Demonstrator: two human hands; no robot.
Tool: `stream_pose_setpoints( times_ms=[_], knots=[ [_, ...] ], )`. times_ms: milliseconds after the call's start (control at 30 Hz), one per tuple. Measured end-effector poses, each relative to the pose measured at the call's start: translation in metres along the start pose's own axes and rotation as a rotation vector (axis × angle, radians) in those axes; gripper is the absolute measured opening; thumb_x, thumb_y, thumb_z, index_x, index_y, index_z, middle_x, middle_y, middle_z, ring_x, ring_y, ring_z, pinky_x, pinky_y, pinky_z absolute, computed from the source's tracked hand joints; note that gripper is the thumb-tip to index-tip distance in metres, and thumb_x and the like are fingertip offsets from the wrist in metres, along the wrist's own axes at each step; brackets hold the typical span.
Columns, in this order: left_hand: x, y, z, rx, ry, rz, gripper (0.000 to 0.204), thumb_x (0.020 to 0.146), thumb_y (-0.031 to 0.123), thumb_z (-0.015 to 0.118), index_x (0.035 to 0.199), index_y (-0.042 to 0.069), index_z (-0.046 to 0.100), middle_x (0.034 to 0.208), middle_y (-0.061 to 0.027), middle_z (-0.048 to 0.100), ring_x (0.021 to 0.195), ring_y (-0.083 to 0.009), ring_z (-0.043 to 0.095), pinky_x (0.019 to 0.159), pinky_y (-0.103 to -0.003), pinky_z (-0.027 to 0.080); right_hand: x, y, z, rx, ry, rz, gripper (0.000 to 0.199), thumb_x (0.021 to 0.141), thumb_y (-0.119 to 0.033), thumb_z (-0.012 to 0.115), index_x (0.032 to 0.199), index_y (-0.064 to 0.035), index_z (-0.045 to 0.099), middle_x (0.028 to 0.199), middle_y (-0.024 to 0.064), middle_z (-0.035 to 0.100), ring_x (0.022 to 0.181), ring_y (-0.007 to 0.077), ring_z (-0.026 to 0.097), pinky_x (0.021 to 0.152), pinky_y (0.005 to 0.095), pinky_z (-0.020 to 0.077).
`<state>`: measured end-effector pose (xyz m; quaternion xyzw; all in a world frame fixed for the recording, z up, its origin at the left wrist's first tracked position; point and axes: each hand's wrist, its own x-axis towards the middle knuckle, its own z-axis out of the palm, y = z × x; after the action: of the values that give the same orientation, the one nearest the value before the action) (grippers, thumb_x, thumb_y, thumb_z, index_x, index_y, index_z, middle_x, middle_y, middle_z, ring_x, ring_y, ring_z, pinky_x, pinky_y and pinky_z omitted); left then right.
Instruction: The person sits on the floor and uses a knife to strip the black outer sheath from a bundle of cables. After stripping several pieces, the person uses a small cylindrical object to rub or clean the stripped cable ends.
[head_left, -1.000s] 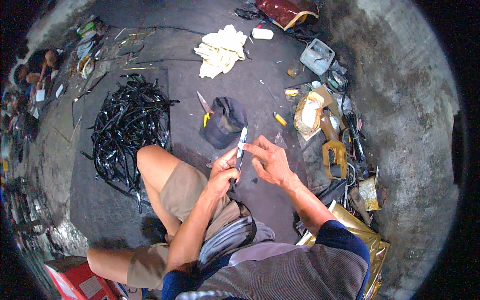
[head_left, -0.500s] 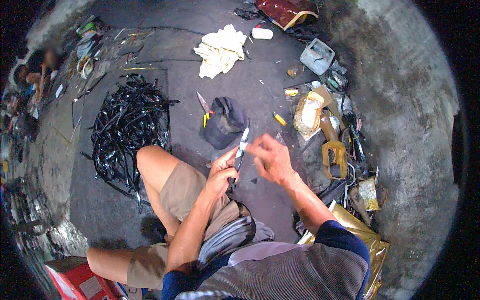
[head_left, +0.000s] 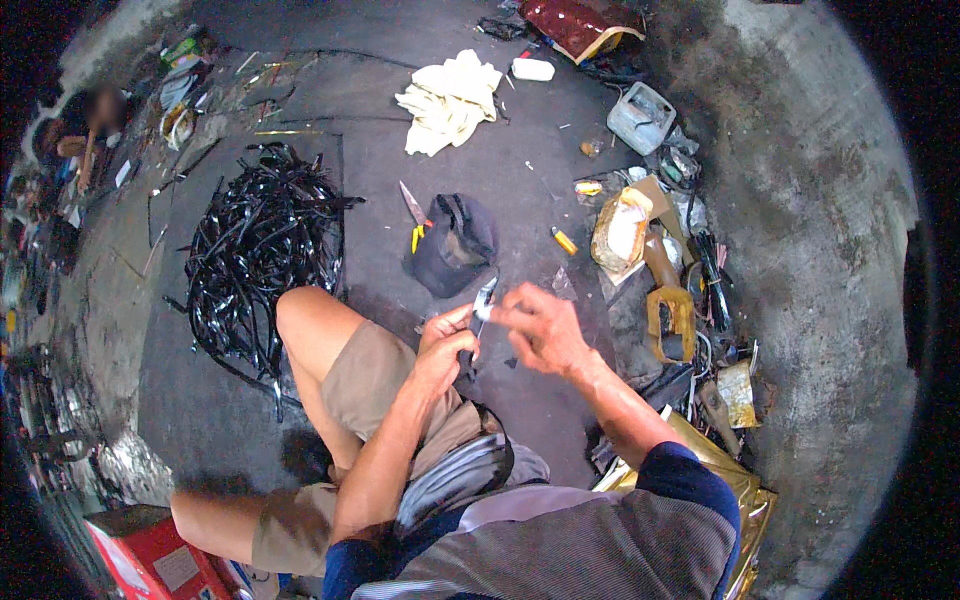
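My left hand (head_left: pixel 447 347) is closed around a narrow black strip (head_left: pixel 487 291) that points up and away from me. A white patch shows on its upper face, and whether it is a smear or shine is hard to tell. From the right, my right hand (head_left: pixel 543 328) reaches over with its forefinger stretched out to the white patch. Its fingertips are slightly blurred, with the other fingers loosely bent and apart. Just beyond the strip lies a dark cap (head_left: pixel 455 248). Scissors (head_left: pixel 412 207) with red and yellow handles lie against the cap's left side.
Left of my knee is a tangled heap of glossy black strips (head_left: pixel 262 260). A cream cloth (head_left: pixel 450 103) lies farther off. On the right are a yellow lighter (head_left: pixel 564 241), a cut-open container (head_left: pixel 619 232), a roll of brown tape (head_left: pixel 671 325) and a plastic jug (head_left: pixel 641 117). Another person (head_left: pixel 95 130) sits far left.
My right hand has shifted slightly left and down, its forefinger now at the strip's white patch. The strip is tilted a little differently in my left hand. The view has shifted slightly.
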<state>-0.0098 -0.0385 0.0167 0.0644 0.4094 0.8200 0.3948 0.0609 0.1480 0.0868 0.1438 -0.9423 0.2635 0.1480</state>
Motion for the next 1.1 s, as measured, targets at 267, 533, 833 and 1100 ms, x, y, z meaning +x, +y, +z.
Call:
stream_pose_setpoints(
  times_ms=[267, 533, 833, 1100],
  knots=[
    [0.001, -0.008, -0.008, 0.097, 0.03, 0.03, 0.046, 0.075, -0.013, 0.059, 0.119, -0.002, 0.069, 0.08, 0.0047, 0.061, 0.064, -0.0024, 0.048, 0.057, -0.022, 0.04, 0.002, -0.003, 0.024, 0.479, 0.028, 0.273, 0.033, 0.075, 0.007, 0.055, 0.1, -0.0058, 0.073, 0.089, 0.009, 0.056, 0.078, 0.0224, 0.059, 0.066, 0.0318, 0.0471],
    [0.004, -0.015, -0.01, 0.191, 0.079, 0.059, 0.05, 0.076, -0.011, 0.062, 0.125, -0.001, 0.068, 0.08, 0.0081, 0.057, 0.066, -0.0009, 0.045, 0.059, -0.02, 0.037, 0.013, -0.016, 0.024, 0.273, 0.059, 0.471, 0.019, 0.074, 0.001, 0.059, 0.088, -0.0037, 0.071, 0.086, 0.0112, 0.058, 0.084, 0.0285, 0.063, 0.075, 0.0371, 0.0498],
    [0.005, -0.014, -0.013, 0.149, 0.152, 0.086, 0.039, 0.079, -0.009, 0.067, 0.117, -0.001, 0.071, 0.083, 0.0023, 0.066, 0.07, -0.0036, 0.055, 0.059, -0.021, 0.04, 0.0, 0.025, 0.021, -0.16, 0.268, 0.458, 0.022, 0.074, -0.008, 0.068, 0.095, -0.0115, 0.072, 0.093, 0.0105, 0.061, 0.085, 0.0343, 0.067, 0.075, 0.0457, 0.0554],
    [0.013, -0.022, -0.022, 0.046, 0.362, 0.008, 0.008, 0.093, 0.015, 0.071, 0.093, 0.007, 0.072, 0.089, -0.0003, 0.071, 0.071, -0.005, 0.059, 0.058, -0.021, 0.04, -0.065, 0.262, -0.063, -0.334, 0.188, 1.095, 0.033, 0.084, -0.02, 0.057, 0.107, -0.0018, 0.072, 0.106, 0.0272, 0.069, 0.102, 0.0433, 0.067, 0.09, 0.0516, 0.0526]
  ],
)
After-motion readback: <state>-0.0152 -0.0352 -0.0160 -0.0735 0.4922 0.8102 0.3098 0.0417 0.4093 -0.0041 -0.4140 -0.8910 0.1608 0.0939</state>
